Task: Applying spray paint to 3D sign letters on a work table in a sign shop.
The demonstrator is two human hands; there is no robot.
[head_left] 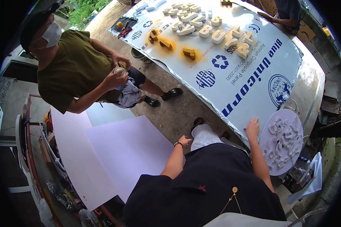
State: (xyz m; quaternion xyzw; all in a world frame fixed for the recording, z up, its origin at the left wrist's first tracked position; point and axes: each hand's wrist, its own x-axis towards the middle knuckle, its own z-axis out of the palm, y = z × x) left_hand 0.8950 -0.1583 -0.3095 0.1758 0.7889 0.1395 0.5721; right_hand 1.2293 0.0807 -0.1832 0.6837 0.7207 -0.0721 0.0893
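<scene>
My right hand (pixel 252 128) rests on the near edge of a film-covered panel (pixel 250 85), fingers stretched out along its surface and holding nothing visible. My left hand (pixel 185 140) hangs low beside my pale shorts (pixel 205 136), and its fingers are too small and turned away to read. Farther up the panel stand white block letters (pixel 218 36). Several letters, such as this one (pixel 189 53), are coated gold-brown, with yellow overspray around them. Close to my right forearm lies a round white board (pixel 282 142) bearing small clear-and-white pieces.
At the left, a masked person (pixel 68 68) in an olive shirt holds a can (pixel 119 72). Another person (pixel 288 15) leans at the panel's far right. White sheets (pixel 129 155) lie left of me. A bucket (pixel 140 55) stands under the panel's left edge.
</scene>
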